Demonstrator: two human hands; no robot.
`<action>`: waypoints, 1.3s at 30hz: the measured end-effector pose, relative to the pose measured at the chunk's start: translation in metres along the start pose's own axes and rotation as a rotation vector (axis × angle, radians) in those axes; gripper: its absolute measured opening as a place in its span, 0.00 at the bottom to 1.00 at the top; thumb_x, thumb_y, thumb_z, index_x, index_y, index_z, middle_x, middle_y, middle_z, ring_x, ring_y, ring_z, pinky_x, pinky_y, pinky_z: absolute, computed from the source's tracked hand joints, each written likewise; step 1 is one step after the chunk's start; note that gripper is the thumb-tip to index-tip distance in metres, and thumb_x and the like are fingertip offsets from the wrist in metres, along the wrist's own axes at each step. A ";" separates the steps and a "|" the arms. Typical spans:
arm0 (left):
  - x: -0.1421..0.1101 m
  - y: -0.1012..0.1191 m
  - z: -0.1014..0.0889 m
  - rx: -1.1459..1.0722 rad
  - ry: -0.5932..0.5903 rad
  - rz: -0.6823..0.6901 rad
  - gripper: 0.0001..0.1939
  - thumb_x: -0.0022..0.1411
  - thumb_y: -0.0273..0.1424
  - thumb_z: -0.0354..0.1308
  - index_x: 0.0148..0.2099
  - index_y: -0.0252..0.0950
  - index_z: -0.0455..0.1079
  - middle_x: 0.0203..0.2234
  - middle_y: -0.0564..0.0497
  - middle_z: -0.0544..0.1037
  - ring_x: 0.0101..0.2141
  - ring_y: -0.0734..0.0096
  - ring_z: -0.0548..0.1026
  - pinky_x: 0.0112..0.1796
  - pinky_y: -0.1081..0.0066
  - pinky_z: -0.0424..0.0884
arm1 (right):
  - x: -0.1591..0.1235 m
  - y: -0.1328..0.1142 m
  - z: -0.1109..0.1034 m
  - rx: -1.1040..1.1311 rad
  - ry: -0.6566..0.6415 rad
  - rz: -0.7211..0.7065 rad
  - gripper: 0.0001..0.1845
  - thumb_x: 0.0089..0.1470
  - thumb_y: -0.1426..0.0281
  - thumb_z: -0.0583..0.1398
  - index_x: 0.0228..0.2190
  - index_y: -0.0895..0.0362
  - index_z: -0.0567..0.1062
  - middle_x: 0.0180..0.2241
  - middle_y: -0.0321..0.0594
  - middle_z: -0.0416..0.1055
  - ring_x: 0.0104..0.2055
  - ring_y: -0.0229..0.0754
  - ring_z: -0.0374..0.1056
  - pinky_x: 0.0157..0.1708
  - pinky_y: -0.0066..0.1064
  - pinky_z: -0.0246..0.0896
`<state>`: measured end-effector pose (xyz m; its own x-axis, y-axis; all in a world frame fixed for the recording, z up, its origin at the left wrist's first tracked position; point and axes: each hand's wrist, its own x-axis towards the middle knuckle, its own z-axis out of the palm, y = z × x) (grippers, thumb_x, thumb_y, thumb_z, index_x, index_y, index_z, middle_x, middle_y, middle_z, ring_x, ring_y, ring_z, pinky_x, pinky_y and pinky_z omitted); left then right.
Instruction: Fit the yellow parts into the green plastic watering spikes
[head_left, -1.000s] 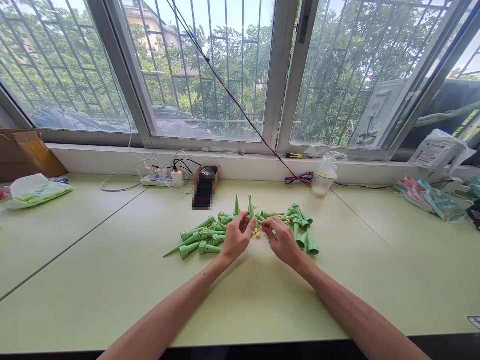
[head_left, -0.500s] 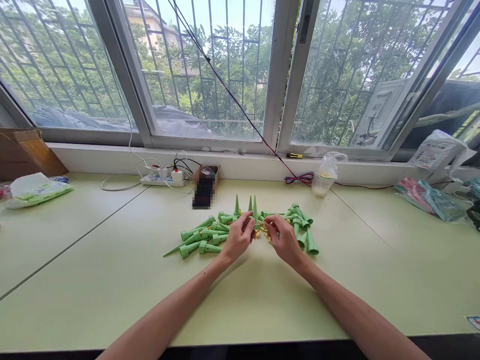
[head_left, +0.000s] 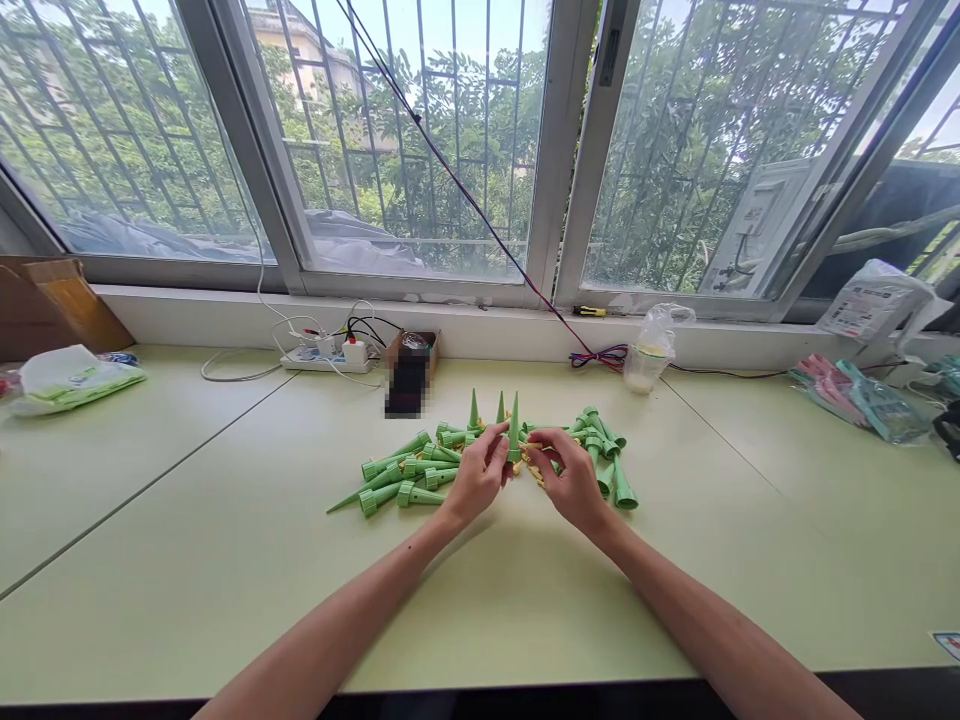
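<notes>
- Spike (head_left: 514,430), green and tip-up, stands in our left hand (head_left: 482,476), thumb and fingers clamped on its lower part, presumably upright so its side faces our other fingers.
- Yellow piece (head_left: 533,446) juts from our right hand (head_left: 571,482), whose thumb and forefinger look pinched together on it, just beside the spike; we judge a fingertip hold suits so small a part.
- Loose yellow bits (head_left: 535,474) lie below our right fingers, partly hidden by them.
- Two upright spikes (head_left: 474,408) stand just beyond our left fingers, probably easiest to knock.
- Lying green spikes (head_left: 386,498) spread left of our left fingers; a green heap (head_left: 592,452) crowds our right fingers' far side.
- Plastic cup (head_left: 646,368) stands well beyond our right fingers, out of the way.
</notes>
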<state>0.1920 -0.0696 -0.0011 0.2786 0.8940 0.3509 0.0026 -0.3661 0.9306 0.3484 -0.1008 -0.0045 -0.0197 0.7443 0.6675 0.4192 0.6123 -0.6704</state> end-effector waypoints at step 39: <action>-0.001 -0.004 -0.003 0.154 -0.021 0.122 0.18 0.68 0.38 0.49 0.54 0.34 0.64 0.26 0.53 0.70 0.22 0.77 0.66 0.25 0.75 0.66 | 0.000 0.006 0.001 0.018 0.009 0.024 0.06 0.60 0.68 0.57 0.39 0.55 0.72 0.35 0.42 0.74 0.35 0.43 0.73 0.37 0.35 0.72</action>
<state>0.1885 -0.0682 -0.0044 0.3059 0.8357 0.4561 0.1141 -0.5077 0.8539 0.3497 -0.0965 -0.0087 -0.0017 0.7564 0.6541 0.4033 0.5991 -0.6917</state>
